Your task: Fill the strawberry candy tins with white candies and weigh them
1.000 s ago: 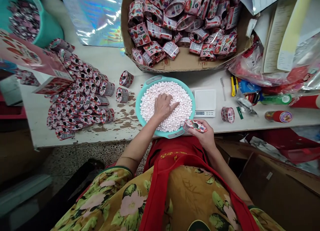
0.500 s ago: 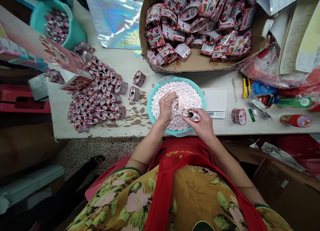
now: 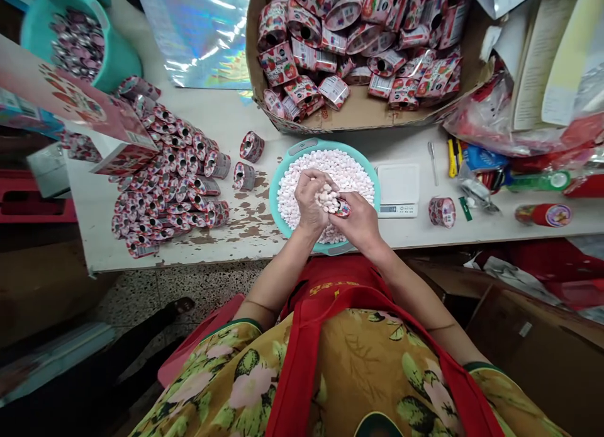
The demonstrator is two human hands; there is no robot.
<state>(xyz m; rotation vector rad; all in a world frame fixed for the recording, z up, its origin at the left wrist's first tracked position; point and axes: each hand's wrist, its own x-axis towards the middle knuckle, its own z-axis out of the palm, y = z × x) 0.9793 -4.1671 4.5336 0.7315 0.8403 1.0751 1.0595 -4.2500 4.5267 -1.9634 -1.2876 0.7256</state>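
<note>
Cupped over the turquoise basin (image 3: 274, 201), my left hand (image 3: 309, 204) holds a heap of small pale pink candies (image 3: 327, 199). My right hand (image 3: 362, 221) grips a small strawberry-printed box (image 3: 343, 208) with oval ends, its holed end partly hidden by my fingers. The candies in my left palm are right against the box's holed end. Many more pink candies (image 3: 349, 166) fill the basin below both hands.
Left stand rows of similar printed boxes (image 3: 184, 172) and a turquoise bucket (image 3: 120, 53) of shiny pieces. Behind the basin is a cardboard carton (image 3: 363, 113) of more boxes. A white scale (image 3: 399, 184), another box (image 3: 442, 211) and a cutter (image 3: 454, 158) lie right.
My left hand has turned palm up with candies in it. My right hand has moved left with the box, bringing it against my left hand. The view has shifted slightly.
</note>
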